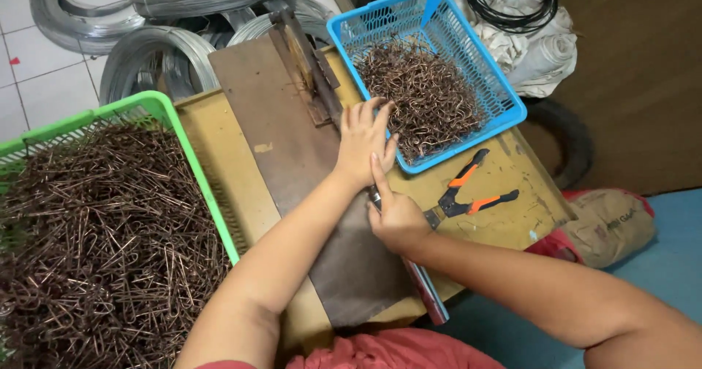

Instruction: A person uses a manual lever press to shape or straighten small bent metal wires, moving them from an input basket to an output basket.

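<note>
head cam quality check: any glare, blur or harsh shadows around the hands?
Head view: light is soft and even, no hard shadows; the left hand and right hand are sharp, with no obvious motion blur. Mild sheen only on the wire coils and floor tiles. The green basket and blue basket look saturated, not clipped. Upper right corner falls darker.

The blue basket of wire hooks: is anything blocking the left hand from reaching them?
Nothing visible. The left hand reaches over the near rim of the blue basket, its fingertips at the edge of the wire hooks. The pliers lie off to the side.
</note>
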